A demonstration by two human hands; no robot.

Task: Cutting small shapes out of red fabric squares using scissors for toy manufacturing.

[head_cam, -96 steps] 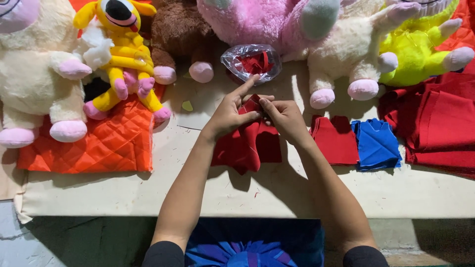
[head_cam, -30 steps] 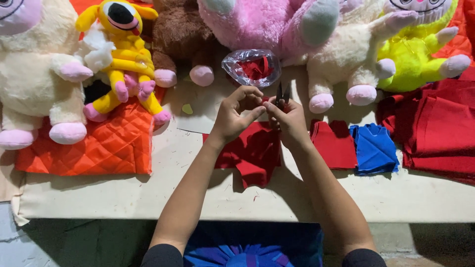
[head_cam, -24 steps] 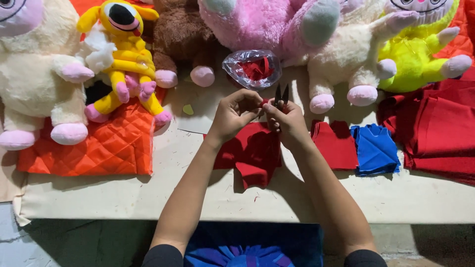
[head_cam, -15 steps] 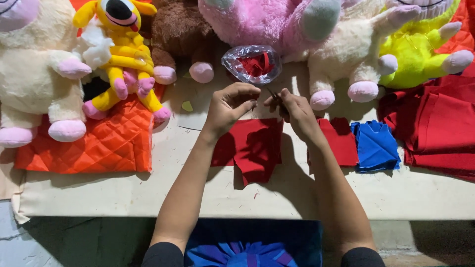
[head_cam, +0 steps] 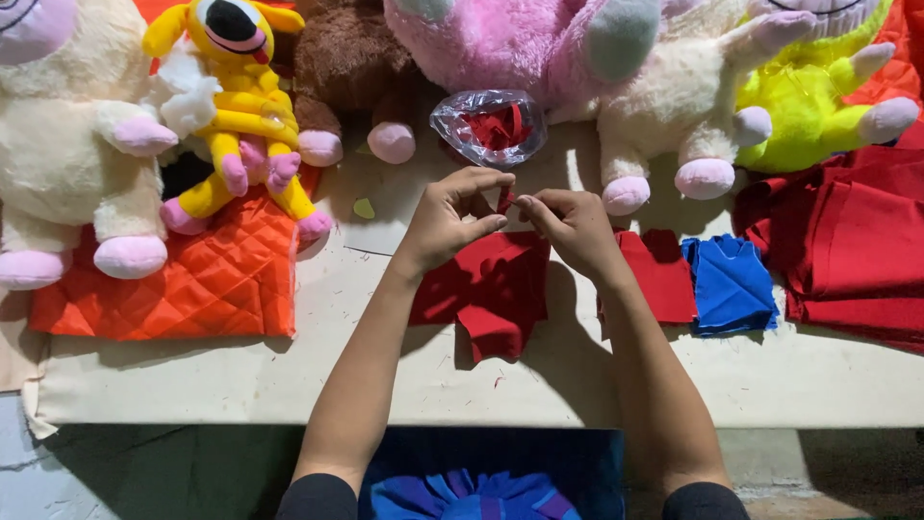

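A small red fabric scrap (head_cam: 504, 199) was pinched between my left hand (head_cam: 450, 217) and my right hand (head_cam: 575, 227), thumb and forefinger of each closed on it, just above the red garment (head_cam: 496, 289) lying on the bench (head_cam: 385, 376). Just behind my hands sat a clear plastic bag of red scraps (head_cam: 488, 126); a blue garment (head_cam: 731, 284) lay to the right, an orange quilted cloth (head_cam: 202, 284) to the left, plush toys (head_cam: 231, 96) along the back.
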